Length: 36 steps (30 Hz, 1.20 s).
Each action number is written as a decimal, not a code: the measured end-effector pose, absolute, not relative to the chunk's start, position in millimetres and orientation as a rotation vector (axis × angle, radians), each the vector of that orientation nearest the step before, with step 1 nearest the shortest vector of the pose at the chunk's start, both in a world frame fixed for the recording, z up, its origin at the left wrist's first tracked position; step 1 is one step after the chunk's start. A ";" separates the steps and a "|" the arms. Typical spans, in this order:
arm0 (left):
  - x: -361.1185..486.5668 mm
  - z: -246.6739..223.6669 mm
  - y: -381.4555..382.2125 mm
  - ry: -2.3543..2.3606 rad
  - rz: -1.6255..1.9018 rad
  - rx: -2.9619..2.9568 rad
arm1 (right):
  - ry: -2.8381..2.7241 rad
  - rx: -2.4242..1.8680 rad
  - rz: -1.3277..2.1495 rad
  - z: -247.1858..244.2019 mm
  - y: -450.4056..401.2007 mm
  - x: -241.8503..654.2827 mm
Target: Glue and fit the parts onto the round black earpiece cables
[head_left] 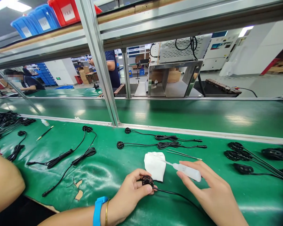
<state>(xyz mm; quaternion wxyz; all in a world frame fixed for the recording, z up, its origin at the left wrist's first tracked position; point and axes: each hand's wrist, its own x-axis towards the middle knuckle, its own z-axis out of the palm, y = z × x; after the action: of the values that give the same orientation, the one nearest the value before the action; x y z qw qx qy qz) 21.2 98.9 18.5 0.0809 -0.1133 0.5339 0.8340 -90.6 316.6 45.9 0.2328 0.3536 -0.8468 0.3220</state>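
Note:
Between the thumb and fingers of my left hand [132, 191] is a round black cable part [147, 180], its black cable [176, 192] trailing off to the right. My right hand [209, 191] pinches a small white dropper bottle [187, 172], tilted with its thin nozzle pointing left. The nozzle tip is over or touching a folded white cloth [154, 164] on the mat; I cannot tell which. Just behind the bottle lie metal tweezers [184, 154]. Two coiled cables with round ends [168, 144] lie side by side farther back.
More black cables lie at the left [72, 157] and right [240, 155] on the torn green mat [108, 188]. A brush-like stick [45, 133] and another small bottle [45, 122] are at left. A metal post [97, 62] rises at the bench's back edge. Another person's arm [4, 182] reaches in from the left.

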 end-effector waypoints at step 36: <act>25.2 15.0 100.4 1.556 2.516 -0.312 | -2.203 1.469 1.020 67.9 319.2 -74.3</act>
<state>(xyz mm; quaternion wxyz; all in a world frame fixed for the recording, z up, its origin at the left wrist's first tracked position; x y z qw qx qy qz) 25.2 100.4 15.0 0.0835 -0.1046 0.5213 0.8428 -74.3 319.2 67.9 0.1512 0.5118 -0.7675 0.3553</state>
